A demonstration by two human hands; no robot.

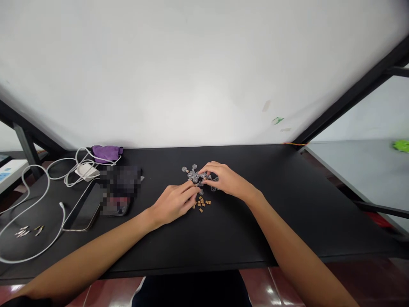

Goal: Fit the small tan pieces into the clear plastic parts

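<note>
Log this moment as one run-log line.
left hand: on clear plastic pieces | right hand: on same pieces | beside: small tan bits | surface: black desk

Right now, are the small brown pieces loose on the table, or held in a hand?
Loose: the small brown pieces lie scattered on the black table, just beside the left hand.

- Black desk top point(243, 251), spanning the view from left to right
- Toward the middle: cluster of clear plastic pieces point(189, 169), with small tan bits point(201, 204) scattered just nearer the front edge
- Along the far edge, left of centre: crumpled purple cloth point(107, 153)
- Just in front of it: white charger point(86, 171), its looped white cable point(47, 183) trailing toward the left end
- Further toward the front: dark smartphone point(82, 208), beside a pixelated object point(119, 185), too blurred to tell
- Near the front-left corner, within the cable's loop: small metallic pieces point(21, 232)
</note>
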